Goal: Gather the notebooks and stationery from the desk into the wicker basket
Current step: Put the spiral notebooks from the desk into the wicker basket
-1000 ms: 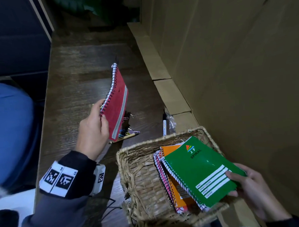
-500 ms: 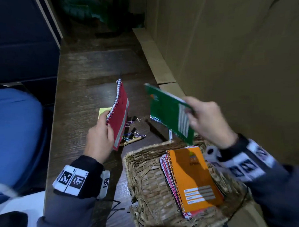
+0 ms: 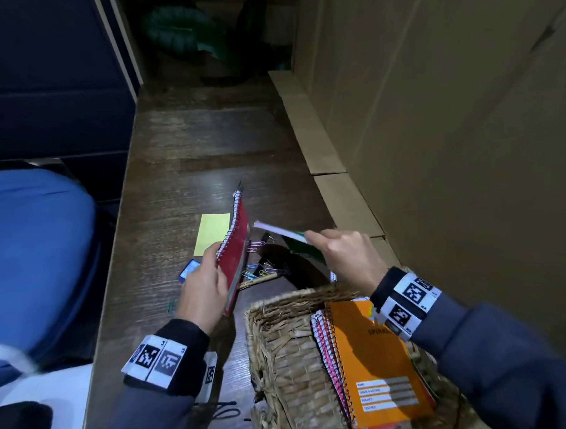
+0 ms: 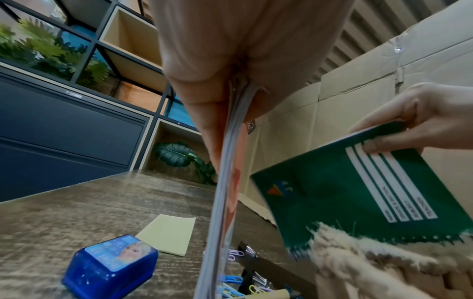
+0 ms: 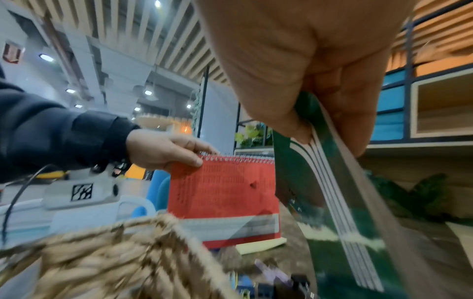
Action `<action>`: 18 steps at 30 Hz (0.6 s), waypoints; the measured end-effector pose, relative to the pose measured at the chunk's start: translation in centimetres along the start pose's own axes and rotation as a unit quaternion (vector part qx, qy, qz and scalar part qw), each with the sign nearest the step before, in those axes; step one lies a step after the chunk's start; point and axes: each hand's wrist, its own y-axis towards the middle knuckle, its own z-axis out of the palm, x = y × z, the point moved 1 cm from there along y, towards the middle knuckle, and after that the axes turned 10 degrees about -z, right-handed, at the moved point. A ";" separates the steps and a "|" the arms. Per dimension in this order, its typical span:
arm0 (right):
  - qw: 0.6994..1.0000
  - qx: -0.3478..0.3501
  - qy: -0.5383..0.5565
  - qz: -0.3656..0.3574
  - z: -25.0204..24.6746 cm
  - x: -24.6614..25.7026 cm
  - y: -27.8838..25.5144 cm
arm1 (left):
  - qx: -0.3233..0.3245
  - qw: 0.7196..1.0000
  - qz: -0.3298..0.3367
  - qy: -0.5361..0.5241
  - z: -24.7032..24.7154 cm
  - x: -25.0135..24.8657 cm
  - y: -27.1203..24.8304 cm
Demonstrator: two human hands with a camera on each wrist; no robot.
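Observation:
My left hand (image 3: 203, 287) grips a red spiral notebook (image 3: 237, 248) on edge above the desk, thumb and fingers at its wire spine (image 5: 238, 159). My right hand (image 3: 348, 257) pinches a green spiral notebook (image 4: 363, 190) by its cover, tilted just beyond the far rim of the wicker basket (image 3: 281, 354). An orange notebook (image 3: 375, 362) lies on a pink-spined one inside the basket. Coloured paper clips (image 3: 256, 270) and a pencil (image 3: 258, 282) lie on the desk between my hands, partly hidden by the red notebook.
A yellow sticky pad (image 3: 213, 238) and a small blue plastic box (image 4: 110, 269) lie on the dark wooden desk (image 3: 188, 147) left of the red notebook. Cardboard boxes (image 3: 434, 143) wall the right side. A blue chair (image 3: 34, 257) stands at the left.
My right hand lifted the green notebook out of the basket and carried it forward and left towards the red one. The left hand kept hold of the red notebook, drifting slightly.

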 end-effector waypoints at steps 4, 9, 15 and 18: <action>0.982 -0.114 0.124 0.089 -3.3 -1.6 -2.0 | -0.020 1.000 0.001 -0.020 -0.7 -0.3 -0.2; 0.828 -0.188 0.363 0.384 -6.5 -4.3 -10.7 | -0.057 0.996 0.026 -0.068 -2.7 -1.9 -1.1; 0.666 -0.125 0.487 0.552 -3.4 -0.9 -21.0 | -0.060 0.987 0.108 -0.103 -3.9 -4.9 -2.2; 0.654 -0.054 0.475 0.586 0.5 0.9 -23.6 | -0.042 0.980 0.147 -0.127 -3.3 -6.2 -2.6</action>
